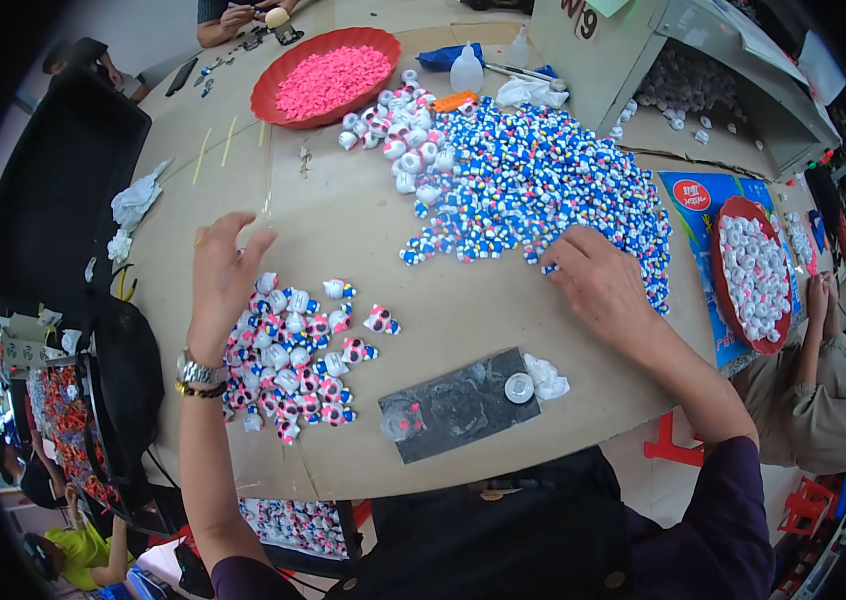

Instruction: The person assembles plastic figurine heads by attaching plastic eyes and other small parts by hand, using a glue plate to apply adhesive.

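Note:
My left hand (226, 262) hovers with thumb and fingers apart, just above a cluster of small figurines (288, 350) with white-and-pink heads and blue bodies. Nothing shows between its fingers. My right hand (593, 280) has its fingers bent together at the near edge of a large pile of small blue-and-white figurine bodies (553, 180); what the fingertips pinch, if anything, is too small to tell. Loose white-and-pink heads (408, 135) lie along the pile's left side. Between my arms rests a dark flat slab (458, 405) with a small clear round dish (519, 388) on it.
A red scalloped bowl (263, 95) of pink pieces stands at the back, near a white squeeze bottle (466, 72). A grey metal box (598, 65) and a red tray (788, 300) of white heads are on the right. White tissue (549, 379) touches the slab. Other people sit around the table.

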The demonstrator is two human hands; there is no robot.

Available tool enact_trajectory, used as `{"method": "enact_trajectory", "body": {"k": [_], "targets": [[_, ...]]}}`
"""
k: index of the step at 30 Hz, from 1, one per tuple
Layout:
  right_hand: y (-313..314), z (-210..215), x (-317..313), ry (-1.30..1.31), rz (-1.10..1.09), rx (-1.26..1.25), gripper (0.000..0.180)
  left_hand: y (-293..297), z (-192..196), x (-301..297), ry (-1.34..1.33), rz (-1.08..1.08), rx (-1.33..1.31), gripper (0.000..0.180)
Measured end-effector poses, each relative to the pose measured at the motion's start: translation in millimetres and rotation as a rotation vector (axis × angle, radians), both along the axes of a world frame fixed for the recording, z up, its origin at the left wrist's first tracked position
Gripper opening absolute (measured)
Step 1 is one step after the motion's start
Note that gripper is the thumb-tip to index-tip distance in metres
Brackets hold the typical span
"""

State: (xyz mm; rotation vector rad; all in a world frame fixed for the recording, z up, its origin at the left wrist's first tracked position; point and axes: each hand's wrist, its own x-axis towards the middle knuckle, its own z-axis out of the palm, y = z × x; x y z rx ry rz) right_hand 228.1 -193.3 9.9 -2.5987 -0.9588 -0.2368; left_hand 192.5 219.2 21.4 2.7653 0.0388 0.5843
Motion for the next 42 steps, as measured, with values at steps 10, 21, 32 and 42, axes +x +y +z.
{"method": "enact_trajectory", "body": {"k": [10,21,32,42], "targets": [[2.9,17.1,-10.5,0.035,0.020,0.201,0.019,-53.9,-40.0,144.3,-0.061,-0.393,0.119,0.082],[-0.9,25.7,-17.2,0.224,0.012,0.284,0.023,-52.1,-49.2,168.7,-0.073,-0.426,-0.164,0.057],[-12.9,27.0,-27.0,0.217,0.000,0.354,0.024,-57.0,-37.3,127.2,0.107,-0.477,0.151,0.054],[-22.6,32.1,-55.5,0.620,-0.152,0.726,0.014,-50.0,-20.5,99.1,0.197,-0.493,0.052,0.035]]}}
